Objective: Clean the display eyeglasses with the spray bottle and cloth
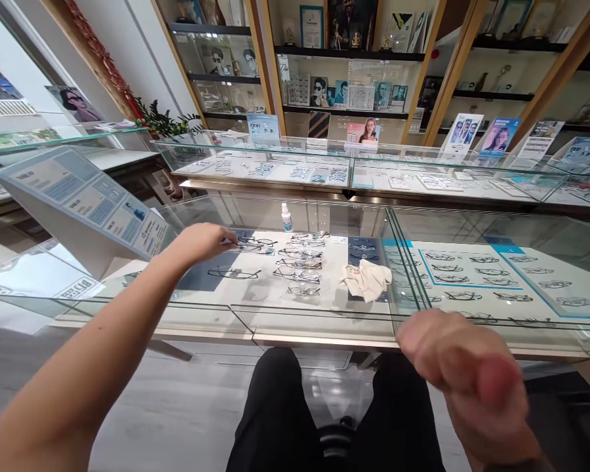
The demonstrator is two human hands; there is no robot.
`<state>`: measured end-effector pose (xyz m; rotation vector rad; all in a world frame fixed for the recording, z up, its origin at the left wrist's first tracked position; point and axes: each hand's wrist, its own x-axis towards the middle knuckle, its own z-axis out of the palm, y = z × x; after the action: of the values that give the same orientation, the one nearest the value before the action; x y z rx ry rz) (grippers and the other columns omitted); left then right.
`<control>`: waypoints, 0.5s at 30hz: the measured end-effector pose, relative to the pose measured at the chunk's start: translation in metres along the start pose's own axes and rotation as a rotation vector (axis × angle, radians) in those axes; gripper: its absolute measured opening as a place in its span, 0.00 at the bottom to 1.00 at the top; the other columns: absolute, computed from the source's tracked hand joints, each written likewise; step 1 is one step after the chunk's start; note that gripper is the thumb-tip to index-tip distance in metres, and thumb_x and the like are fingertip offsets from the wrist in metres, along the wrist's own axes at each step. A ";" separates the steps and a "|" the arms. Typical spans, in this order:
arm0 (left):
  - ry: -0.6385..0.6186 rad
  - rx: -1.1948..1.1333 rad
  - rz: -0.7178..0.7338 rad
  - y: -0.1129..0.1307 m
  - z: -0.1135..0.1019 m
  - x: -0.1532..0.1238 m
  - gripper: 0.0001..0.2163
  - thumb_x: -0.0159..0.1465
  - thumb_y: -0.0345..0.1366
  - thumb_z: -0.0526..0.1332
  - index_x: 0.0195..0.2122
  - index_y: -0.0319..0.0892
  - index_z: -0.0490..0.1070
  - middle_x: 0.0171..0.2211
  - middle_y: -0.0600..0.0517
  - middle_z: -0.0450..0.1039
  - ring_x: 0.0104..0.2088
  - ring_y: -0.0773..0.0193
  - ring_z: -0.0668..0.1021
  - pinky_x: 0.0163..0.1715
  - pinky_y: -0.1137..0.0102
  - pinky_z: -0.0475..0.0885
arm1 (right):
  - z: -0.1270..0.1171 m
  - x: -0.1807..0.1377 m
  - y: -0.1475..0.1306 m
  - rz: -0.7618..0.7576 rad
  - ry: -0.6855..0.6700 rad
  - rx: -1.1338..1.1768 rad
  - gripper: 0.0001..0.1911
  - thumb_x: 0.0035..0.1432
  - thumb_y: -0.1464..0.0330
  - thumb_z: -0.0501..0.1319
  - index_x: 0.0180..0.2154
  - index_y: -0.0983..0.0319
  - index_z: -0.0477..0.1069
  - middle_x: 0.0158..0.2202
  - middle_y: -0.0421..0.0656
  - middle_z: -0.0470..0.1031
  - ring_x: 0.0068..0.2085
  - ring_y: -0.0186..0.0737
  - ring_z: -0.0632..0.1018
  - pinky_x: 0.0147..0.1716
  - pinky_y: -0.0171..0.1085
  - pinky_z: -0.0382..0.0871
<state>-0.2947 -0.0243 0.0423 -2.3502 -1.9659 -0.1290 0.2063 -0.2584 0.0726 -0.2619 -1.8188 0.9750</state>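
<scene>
My left hand (204, 239) reaches out over the glass counter (324, 321) and its fingers are pinched on a pair of glasses (255, 244) lying at the left end of the rows. Several other pairs of glasses (299, 262) lie in rows beside it on the counter top. A crumpled cream cloth (366, 280) rests to their right, and a small spray bottle (286, 217) stands behind them. My right hand (452, 357) hangs close to the camera near the counter's front edge, blurred, fingers curled loosely.
A slanted white information stand (78, 203) sits at the counter's left. More glasses lie inside the display case on the right (482, 275). A second glass counter (354, 170) and wall shelves with pictures stand behind. My dark-trousered legs (285, 419) are below.
</scene>
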 end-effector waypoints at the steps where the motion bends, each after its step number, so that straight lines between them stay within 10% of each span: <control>1: 0.021 -0.022 -0.025 0.003 -0.010 0.000 0.11 0.62 0.47 0.73 0.39 0.47 0.88 0.37 0.50 0.86 0.33 0.59 0.75 0.34 0.71 0.58 | -0.006 0.011 0.011 -0.056 0.033 0.096 0.33 0.80 0.47 0.40 0.23 0.56 0.49 0.16 0.35 0.44 0.17 0.36 0.49 0.23 0.43 0.46; 4: 0.120 -0.204 -0.040 0.031 -0.036 0.005 0.13 0.62 0.50 0.72 0.38 0.47 0.88 0.34 0.50 0.84 0.33 0.59 0.76 0.34 0.70 0.60 | -0.028 0.048 0.046 0.031 0.073 0.160 0.35 0.82 0.47 0.40 0.23 0.57 0.50 0.19 0.35 0.46 0.20 0.36 0.50 0.23 0.41 0.45; 7: 0.222 -0.554 -0.021 0.086 -0.044 0.023 0.19 0.60 0.56 0.72 0.33 0.44 0.85 0.26 0.51 0.77 0.29 0.61 0.73 0.33 0.68 0.61 | -0.049 0.088 0.095 0.242 0.188 0.009 0.22 0.76 0.48 0.60 0.34 0.56 0.68 0.26 0.35 0.59 0.25 0.35 0.58 0.25 0.39 0.50; 9: 0.260 -0.883 0.028 0.130 -0.037 0.042 0.23 0.55 0.60 0.75 0.32 0.42 0.83 0.27 0.51 0.77 0.29 0.62 0.71 0.33 0.67 0.62 | -0.061 0.112 0.136 0.284 0.246 -0.053 0.22 0.72 0.43 0.62 0.44 0.54 0.71 0.28 0.34 0.61 0.25 0.35 0.57 0.24 0.37 0.50; 15: 0.389 -1.481 0.106 0.234 0.015 0.103 0.25 0.48 0.59 0.80 0.28 0.42 0.80 0.29 0.50 0.78 0.33 0.62 0.74 0.38 0.66 0.70 | -0.091 0.148 0.237 0.357 0.432 -0.391 0.40 0.63 0.25 0.47 0.26 0.54 0.58 0.22 0.36 0.57 0.25 0.36 0.59 0.26 0.38 0.51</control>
<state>-0.0466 0.0364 0.0383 -2.5194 -1.6377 -2.4899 0.1572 0.0258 0.0163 -0.9885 -1.5699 0.7165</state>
